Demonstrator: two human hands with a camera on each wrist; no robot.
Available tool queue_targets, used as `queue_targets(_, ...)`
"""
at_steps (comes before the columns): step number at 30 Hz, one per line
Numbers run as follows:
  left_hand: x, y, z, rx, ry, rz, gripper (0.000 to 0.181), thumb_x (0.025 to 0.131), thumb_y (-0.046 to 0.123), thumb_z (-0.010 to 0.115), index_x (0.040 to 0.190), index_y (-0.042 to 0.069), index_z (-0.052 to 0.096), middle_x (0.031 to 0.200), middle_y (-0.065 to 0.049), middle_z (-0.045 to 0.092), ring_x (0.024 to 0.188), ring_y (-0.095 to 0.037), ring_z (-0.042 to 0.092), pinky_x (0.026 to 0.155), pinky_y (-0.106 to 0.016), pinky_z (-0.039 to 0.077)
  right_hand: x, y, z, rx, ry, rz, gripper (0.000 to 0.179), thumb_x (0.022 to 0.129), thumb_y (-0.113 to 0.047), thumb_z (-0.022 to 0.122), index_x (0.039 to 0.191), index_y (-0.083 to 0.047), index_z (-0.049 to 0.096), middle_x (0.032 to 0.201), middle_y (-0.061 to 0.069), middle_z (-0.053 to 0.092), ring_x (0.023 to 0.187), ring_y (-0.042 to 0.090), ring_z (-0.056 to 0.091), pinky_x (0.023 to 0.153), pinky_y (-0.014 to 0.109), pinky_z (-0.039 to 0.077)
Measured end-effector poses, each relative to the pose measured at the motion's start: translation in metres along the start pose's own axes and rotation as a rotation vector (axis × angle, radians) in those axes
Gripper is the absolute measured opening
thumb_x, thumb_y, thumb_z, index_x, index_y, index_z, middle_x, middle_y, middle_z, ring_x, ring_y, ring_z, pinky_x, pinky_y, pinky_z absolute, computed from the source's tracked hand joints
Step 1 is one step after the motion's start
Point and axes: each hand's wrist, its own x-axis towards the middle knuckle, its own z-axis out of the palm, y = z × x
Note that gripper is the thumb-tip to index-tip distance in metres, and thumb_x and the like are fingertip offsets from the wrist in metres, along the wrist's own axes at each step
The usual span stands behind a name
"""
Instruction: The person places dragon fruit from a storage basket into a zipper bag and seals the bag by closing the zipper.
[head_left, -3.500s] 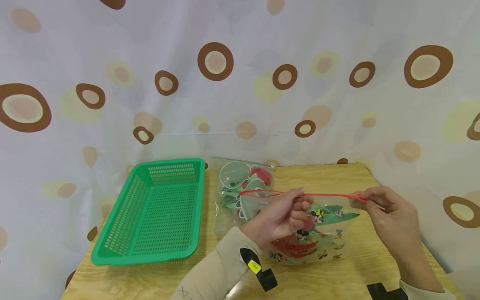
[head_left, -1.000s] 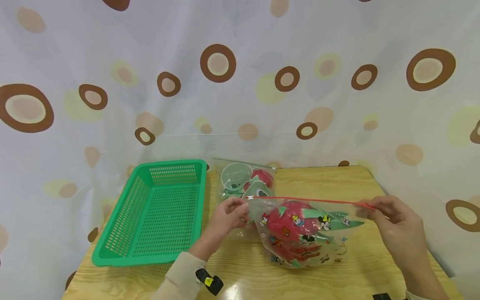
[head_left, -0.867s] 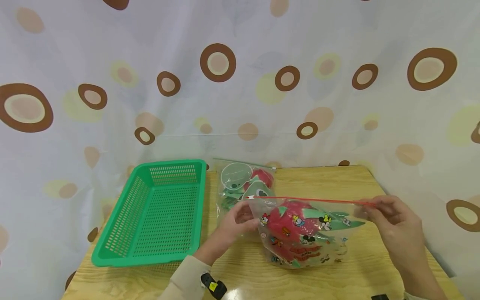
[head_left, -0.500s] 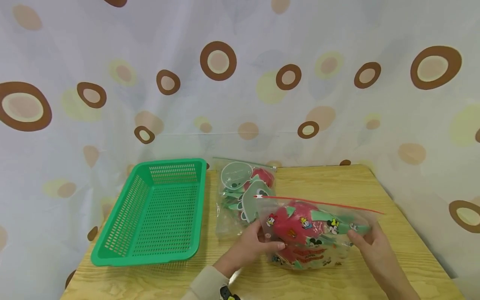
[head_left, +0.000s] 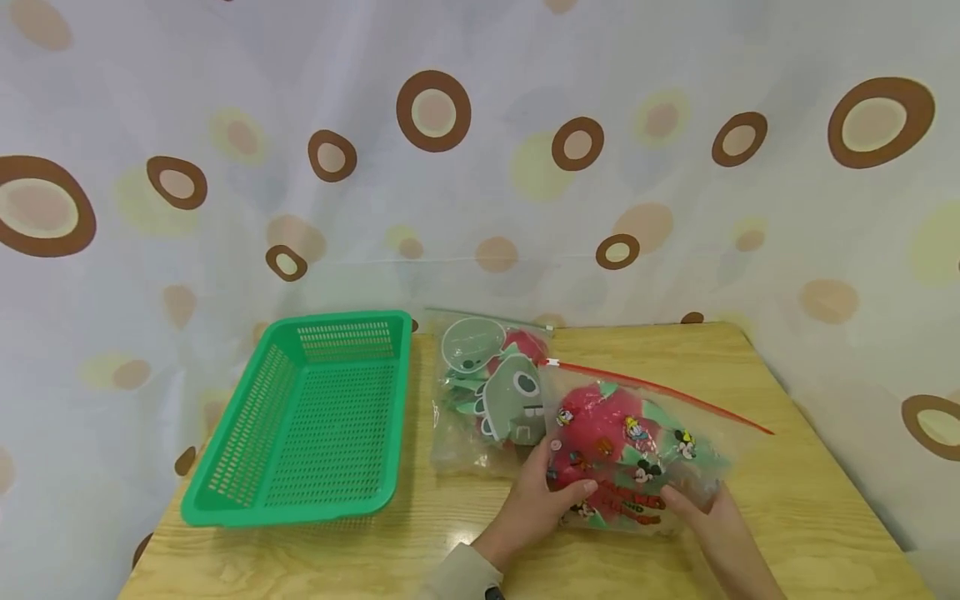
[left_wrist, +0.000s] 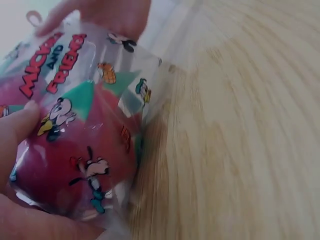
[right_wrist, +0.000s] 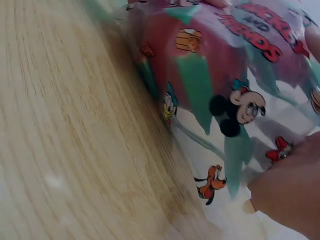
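Observation:
A clear zip bag (head_left: 611, 417) printed with cartoon characters stands slightly tilted close over the table, its red zip strip (head_left: 660, 389) along the top and a white slider (head_left: 552, 362) at the strip's left end. Red and green contents bulge inside; their kind is blurred by the plastic. My left hand (head_left: 534, 504) grips the bag's lower left side, thumb across the printed front. On the lower right side my right hand (head_left: 708, 521) holds it, thumb likewise in front. Both hands' other fingers are largely hidden. The left wrist view shows the bag (left_wrist: 75, 150) near the wood surface.
Behind and left of the held bag lies a second zip bag (head_left: 457, 442) with a green strip and a printed dinosaur. A green plastic basket (head_left: 397, 417) stands at the left of the wooden table (head_left: 652, 342). A patterned curtain (head_left: 480, 192) hangs behind.
Both hands have gone from the ends of the red zip strip down to the bag's sides. The bag has shifted a little right and its strip now slopes down to the right.

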Motion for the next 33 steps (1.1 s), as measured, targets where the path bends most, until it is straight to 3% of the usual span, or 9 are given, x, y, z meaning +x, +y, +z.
queue_targets(2,0.002,0.001,0.004,0.045,0.038,-0.007,0.065,0.093,0.044,0.067,0.149,0.039,0.033,0.148,0.012,0.045,0.139,-0.010,0.042,0.114,-0.034,0.038,0.002,-0.005,0.002,-0.073,0.007,0.059,0.087,0.101,-0.052,0.046,0.159,-0.006,0.000,0.164,0.024,0.012,0.149,0.045,0.017,0.114,0.044,0.039)
queue_targets(4,0.004,0.004,0.006,0.089,0.071,-0.010,0.064,0.093,0.047,0.065,0.149,0.038,0.034,0.149,0.010,0.044,0.139,-0.012,0.041,0.115,-0.038,0.038,0.005,-0.009,0.005,-0.130,0.017,0.076,0.090,0.100,-0.059,0.042,0.159,-0.004,0.003,0.164,0.026,0.007,0.149,0.049,0.012,0.116,0.064,0.024)
queue_targets(5,0.006,0.005,0.007,0.109,0.087,-0.014,0.063,0.093,0.048,0.064,0.148,0.038,0.035,0.149,0.009,0.045,0.139,-0.012,0.042,0.114,-0.039,0.039,0.007,-0.010,0.006,-0.137,0.022,0.069,0.089,0.100,-0.059,0.042,0.159,-0.003,0.005,0.164,0.026,0.006,0.149,0.050,0.010,0.115,0.067,0.021)
queue_targets(10,0.014,0.014,0.011,0.159,0.163,-0.050,0.069,0.093,0.052,0.062,0.151,0.034,0.031,0.149,0.005,0.047,0.136,-0.014,0.046,0.112,-0.040,0.042,0.014,-0.012,0.018,-0.136,0.052,0.002,0.083,0.101,-0.056,0.043,0.159,-0.004,0.012,0.165,0.022,0.004,0.149,0.050,0.008,0.113,0.070,0.022)
queue_targets(14,0.022,0.019,0.014,0.154,0.199,-0.080,0.071,0.096,0.053,0.058,0.153,0.024,0.028,0.150,-0.002,0.046,0.138,-0.019,0.045,0.114,-0.045,0.039,0.016,-0.012,0.026,-0.078,0.100,-0.050,0.084,0.100,-0.050,0.051,0.161,-0.016,0.003,0.167,0.014,0.001,0.151,0.046,0.003,0.113,0.071,0.020)
queue_targets(18,0.029,0.021,0.016,0.136,0.210,-0.102,0.072,0.098,0.051,0.055,0.153,0.015,0.027,0.150,-0.012,0.046,0.139,-0.027,0.044,0.114,-0.050,0.037,0.021,-0.010,0.032,-0.031,0.165,-0.160,0.083,0.097,-0.038,0.062,0.160,-0.019,0.011,0.167,0.013,0.006,0.152,0.044,0.000,0.113,0.073,0.011)
queue_targets(21,0.034,0.021,0.017,0.148,0.185,-0.125,0.076,0.098,0.052,0.054,0.154,0.012,0.024,0.148,-0.017,0.046,0.138,-0.031,0.045,0.112,-0.052,0.039,0.027,-0.006,0.037,-0.031,0.234,-0.211,0.078,0.095,-0.036,0.067,0.155,-0.016,0.022,0.161,0.015,0.026,0.151,0.041,0.013,0.117,0.069,0.012)
queue_targets(27,0.041,0.021,0.022,0.146,0.169,-0.134,0.082,0.097,0.052,0.054,0.156,0.011,0.015,0.148,-0.020,0.043,0.138,-0.032,0.044,0.112,-0.051,0.039,0.038,-0.003,0.041,-0.060,0.320,-0.153,0.080,0.092,-0.049,0.065,0.155,-0.020,0.023,0.158,0.014,0.033,0.150,0.036,0.022,0.119,0.061,0.018)
queue_targets(33,0.040,0.019,0.030,0.207,0.155,-0.113,0.093,0.098,0.053,0.053,0.158,0.010,-0.004,0.150,-0.031,0.029,0.139,-0.042,0.038,0.112,-0.054,0.038,0.049,-0.005,0.034,-0.172,0.338,-0.157,0.083,0.096,-0.054,0.056,0.153,-0.006,0.022,0.155,0.026,0.034,0.148,0.044,0.024,0.116,0.064,0.022)
